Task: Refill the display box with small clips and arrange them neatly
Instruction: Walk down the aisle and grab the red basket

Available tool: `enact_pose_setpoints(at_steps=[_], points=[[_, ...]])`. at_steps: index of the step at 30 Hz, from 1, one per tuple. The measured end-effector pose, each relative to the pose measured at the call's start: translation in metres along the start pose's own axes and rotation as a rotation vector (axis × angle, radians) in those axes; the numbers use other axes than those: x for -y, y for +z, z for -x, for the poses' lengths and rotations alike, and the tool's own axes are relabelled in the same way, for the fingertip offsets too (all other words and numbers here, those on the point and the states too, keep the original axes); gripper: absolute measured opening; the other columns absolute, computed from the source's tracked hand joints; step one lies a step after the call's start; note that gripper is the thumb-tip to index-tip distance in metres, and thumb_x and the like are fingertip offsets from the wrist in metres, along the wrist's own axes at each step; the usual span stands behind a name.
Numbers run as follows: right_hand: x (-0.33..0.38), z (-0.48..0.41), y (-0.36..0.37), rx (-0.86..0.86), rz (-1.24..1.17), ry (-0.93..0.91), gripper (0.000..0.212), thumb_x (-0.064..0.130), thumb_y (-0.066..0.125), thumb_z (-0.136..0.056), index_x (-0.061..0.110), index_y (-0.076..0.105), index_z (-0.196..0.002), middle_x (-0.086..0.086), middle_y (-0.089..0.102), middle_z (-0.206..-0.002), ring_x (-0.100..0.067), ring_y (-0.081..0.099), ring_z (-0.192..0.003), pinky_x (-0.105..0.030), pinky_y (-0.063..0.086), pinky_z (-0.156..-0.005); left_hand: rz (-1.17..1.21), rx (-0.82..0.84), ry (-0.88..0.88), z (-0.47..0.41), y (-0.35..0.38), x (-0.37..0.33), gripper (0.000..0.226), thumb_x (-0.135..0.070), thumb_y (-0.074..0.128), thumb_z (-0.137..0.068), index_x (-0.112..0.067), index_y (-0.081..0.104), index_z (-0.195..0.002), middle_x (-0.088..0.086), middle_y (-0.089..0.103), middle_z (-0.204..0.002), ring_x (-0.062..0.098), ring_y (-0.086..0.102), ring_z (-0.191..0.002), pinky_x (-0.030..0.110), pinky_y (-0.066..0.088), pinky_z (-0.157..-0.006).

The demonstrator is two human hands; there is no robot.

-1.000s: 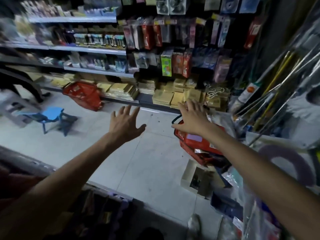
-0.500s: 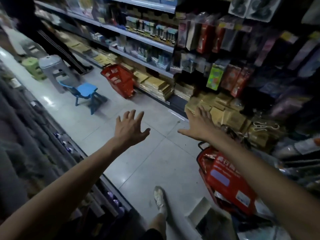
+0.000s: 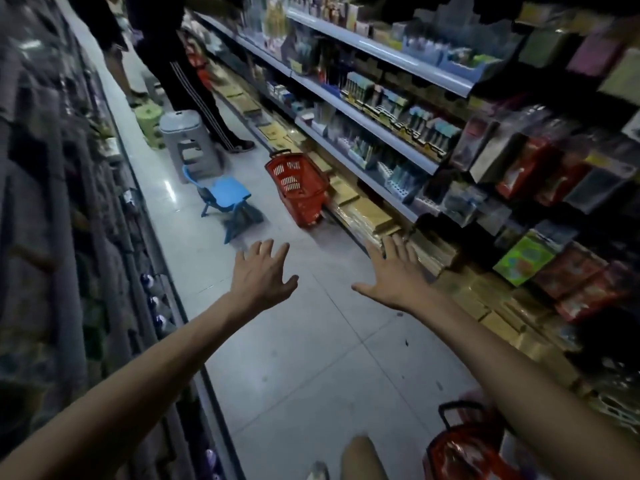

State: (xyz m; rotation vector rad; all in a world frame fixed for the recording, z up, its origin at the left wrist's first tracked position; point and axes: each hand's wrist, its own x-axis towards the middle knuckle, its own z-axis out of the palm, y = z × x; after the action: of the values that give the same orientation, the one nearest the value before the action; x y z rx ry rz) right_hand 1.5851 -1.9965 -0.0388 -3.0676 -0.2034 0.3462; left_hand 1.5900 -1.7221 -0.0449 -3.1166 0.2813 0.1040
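Note:
My left hand (image 3: 261,277) and my right hand (image 3: 394,275) are both stretched out in front of me above the aisle floor, fingers spread, holding nothing. The right hand hovers close to the stacked yellow packets (image 3: 372,211) on the lowest shelf at the right. No display box or small clips can be made out in this view. A red basket (image 3: 464,448) with a black handle sits on the floor at the bottom right, beside my right forearm.
Another red basket (image 3: 299,188) leans against the right shelving (image 3: 374,128). A blue child's chair (image 3: 225,197), a grey stool (image 3: 188,142) and a green stool (image 3: 149,121) stand in the aisle. A person's legs (image 3: 201,98) are farther down. Dark shelving (image 3: 52,237) lines the left.
The view has swung left, now looking down the aisle. The near red basket has slid to the bottom right corner. Both hands stay spread and empty.

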Motion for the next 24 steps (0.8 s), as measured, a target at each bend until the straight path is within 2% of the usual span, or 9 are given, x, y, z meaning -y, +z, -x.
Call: enact_pose_setpoints(at_steps=[5, 12, 17, 24], points=[[-0.006, -0.111, -0.019, 0.008, -0.001, -0.079, 0.105, 0.076, 0.053, -0.087, 0.023, 0.007, -0.165, -0.019, 0.001, -0.171, -0.039, -0.005, -0.157, -0.053, -0.001, -0.126, 0.005, 0.004, -0.085, -0.082, -0.004, 0.029, 0.078, -0.066, 0.053, -0.093, -0.026, 0.033, -0.157, 0.012, 0.040, -0.160, 0.033, 0.035, -0.149, 0.055, 0.031, -0.119], [-0.010, -0.274, -0.069, -0.076, -0.017, -0.204, 0.106, 0.080, 0.052, -0.083, 0.025, 0.009, -0.163, -0.018, 0.007, -0.170, -0.040, 0.003, -0.157, -0.055, 0.004, -0.125, 0.013, -0.038, -0.225, -0.209, -0.036, 0.070, 0.073, -0.062, 0.052, -0.096, -0.027, 0.032, -0.157, 0.011, 0.037, -0.162, 0.033, 0.033, -0.150, 0.059, 0.029, -0.120], [-0.004, -0.359, -0.090, -0.017, -0.015, -0.225, 0.104, 0.073, 0.056, -0.087, 0.023, 0.007, -0.163, -0.021, 0.005, -0.170, -0.042, 0.002, -0.157, -0.056, 0.002, -0.126, 0.013, -0.047, -0.285, -0.272, -0.041, 0.101, 0.075, -0.064, 0.052, -0.095, -0.028, 0.032, -0.157, 0.011, 0.036, -0.163, 0.033, 0.030, -0.151, 0.059, 0.027, -0.119], [0.033, -0.497, -0.101, 0.038, -0.009, -0.259, 0.101, 0.069, 0.059, -0.087, 0.024, 0.009, -0.163, -0.018, 0.007, -0.170, -0.042, 0.004, -0.157, -0.056, 0.007, -0.127, 0.028, -0.014, -0.361, -0.372, -0.018, 0.184, 0.076, -0.065, 0.052, -0.091, -0.029, 0.035, -0.156, 0.013, 0.038, -0.161, 0.034, 0.032, -0.150, 0.058, 0.028, -0.117]])
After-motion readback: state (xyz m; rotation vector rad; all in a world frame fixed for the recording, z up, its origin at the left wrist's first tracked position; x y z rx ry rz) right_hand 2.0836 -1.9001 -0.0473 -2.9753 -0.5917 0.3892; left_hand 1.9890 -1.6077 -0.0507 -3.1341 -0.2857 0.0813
